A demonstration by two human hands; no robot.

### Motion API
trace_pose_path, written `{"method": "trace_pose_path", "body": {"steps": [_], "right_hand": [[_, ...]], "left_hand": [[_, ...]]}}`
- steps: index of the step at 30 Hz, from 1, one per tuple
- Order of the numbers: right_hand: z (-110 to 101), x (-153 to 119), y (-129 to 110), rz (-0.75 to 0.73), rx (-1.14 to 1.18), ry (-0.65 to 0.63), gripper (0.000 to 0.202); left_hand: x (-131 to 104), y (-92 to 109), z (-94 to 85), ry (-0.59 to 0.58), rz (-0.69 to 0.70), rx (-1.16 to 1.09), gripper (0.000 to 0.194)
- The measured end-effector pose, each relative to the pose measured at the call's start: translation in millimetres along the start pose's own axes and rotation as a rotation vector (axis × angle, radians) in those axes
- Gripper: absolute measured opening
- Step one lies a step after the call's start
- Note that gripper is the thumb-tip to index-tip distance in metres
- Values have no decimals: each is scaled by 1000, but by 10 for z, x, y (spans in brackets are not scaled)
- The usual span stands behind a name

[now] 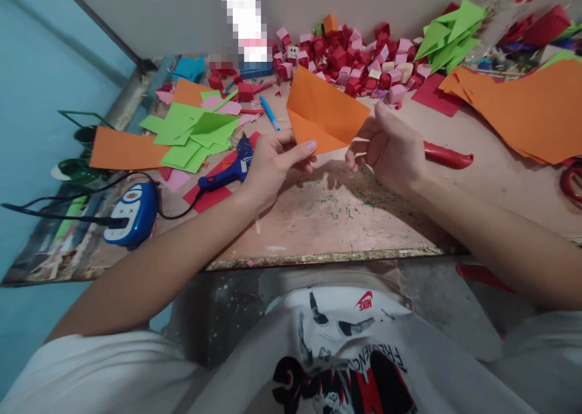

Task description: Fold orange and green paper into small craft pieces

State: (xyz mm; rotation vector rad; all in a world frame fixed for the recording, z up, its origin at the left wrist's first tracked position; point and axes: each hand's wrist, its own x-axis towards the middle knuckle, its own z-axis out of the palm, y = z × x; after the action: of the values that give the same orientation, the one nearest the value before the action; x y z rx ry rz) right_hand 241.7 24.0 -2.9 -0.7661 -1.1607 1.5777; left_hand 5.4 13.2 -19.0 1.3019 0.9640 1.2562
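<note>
A creased orange sheet of paper [325, 111] is held up over the table, its lower left edge pinched between the thumb and fingers of my left hand [282, 162]. At the sheet's right corner is my right hand [395, 147], thumb raised and fingers apart and curled; I see no grip on the paper. Beside my left hand lies a blue glue gun [230, 170] on red paper. A red handle [448, 155] sticks out from behind my right wrist; the rest of that tool is hidden.
Many small red and pink folded paper pieces [339, 56] are heaped along the wall. Green sheets [191, 132] lie at left, orange sheets [522, 111] at right. A blue-and-white plug-in box [133, 214] with black cables stands near the left edge. A blue pen [270, 113] lies behind my left hand.
</note>
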Motion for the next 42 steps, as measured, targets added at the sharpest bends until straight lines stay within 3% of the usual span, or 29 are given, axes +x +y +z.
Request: {"method": "trace_pose_path", "body": {"steps": [8, 13, 20, 25, 36, 42], "right_hand": [[-38, -1, 52, 5, 1, -143, 42], [-59, 21, 46, 20, -7, -164, 44], [-39, 12, 36, -18, -87, -120, 55], [-43, 7, 52, -101, -362, 48, 49], [-13, 0, 46, -173, -640, 176, 31], [18, -43, 49, -197, -601, 134, 29]], "left_hand": [[9, -34, -14, -32, 6, -24, 27], [2, -25, -3, -32, 17, -28, 26], [5, -23, 0, -54, 22, -29, 23], [-29, 22, 26, -74, 54, 75, 27], [-76, 61, 37, -103, 35, 256, 17], [-64, -10, 40, -97, -89, 170, 25]]}}
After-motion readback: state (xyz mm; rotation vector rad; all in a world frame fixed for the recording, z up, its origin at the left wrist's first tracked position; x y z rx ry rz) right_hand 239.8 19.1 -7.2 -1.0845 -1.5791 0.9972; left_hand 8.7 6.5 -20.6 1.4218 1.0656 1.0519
